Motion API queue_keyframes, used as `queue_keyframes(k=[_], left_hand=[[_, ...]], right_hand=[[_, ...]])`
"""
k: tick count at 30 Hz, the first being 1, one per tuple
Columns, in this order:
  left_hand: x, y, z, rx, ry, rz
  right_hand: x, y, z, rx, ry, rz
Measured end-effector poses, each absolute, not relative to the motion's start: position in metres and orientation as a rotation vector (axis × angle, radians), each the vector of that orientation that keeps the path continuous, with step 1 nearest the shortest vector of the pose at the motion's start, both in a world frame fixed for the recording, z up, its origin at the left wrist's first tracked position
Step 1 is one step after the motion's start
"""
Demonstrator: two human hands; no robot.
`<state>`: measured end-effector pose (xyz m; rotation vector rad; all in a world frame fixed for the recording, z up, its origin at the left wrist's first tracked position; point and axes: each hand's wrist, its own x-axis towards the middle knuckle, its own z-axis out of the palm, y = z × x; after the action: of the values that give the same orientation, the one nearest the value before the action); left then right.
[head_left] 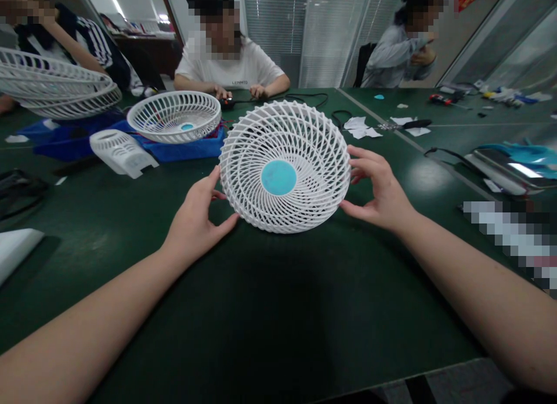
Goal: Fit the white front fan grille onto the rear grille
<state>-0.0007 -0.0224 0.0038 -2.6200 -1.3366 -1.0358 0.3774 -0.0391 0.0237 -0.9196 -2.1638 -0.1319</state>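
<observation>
A round white fan grille [243,186] with a light-blue centre disc [279,177] is held up in front of me, tilted so that its face shows. My left hand [195,212] grips its left rim, thumb below and fingers partly hidden behind the edge. On the opposite rim, my right hand [378,186] pinches it between thumb and fingers. Beyond the left hand, a white plastic housing with slots [122,151] lies on the green table [278,323]. Another white grille [174,116] rests face up on a blue tray [183,150].
Stacked white grilles [56,85] stand over blue bins [65,143] at the far left. Paper scraps [361,127], a dark-handled tool [415,124] and a device with a blue strap [513,166] lie to the right. Several people sit around the table, one person [235,67] directly opposite.
</observation>
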Motion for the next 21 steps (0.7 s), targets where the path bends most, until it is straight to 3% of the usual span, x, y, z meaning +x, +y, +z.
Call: queue_keyframes(k=[11,21], left_hand=[[-0.0009,-0.0223,0.0025,-2.693,-1.330,-1.093],[-0.0013,-0.0188,-0.0005,-2.698,-1.254,-1.089]], right_hand=[[0.3796,-0.0404,0.0212,-1.011,-2.153,-0.046],[0.3806,-0.0332,0.0181,-0.832,-2.161,-0.002]])
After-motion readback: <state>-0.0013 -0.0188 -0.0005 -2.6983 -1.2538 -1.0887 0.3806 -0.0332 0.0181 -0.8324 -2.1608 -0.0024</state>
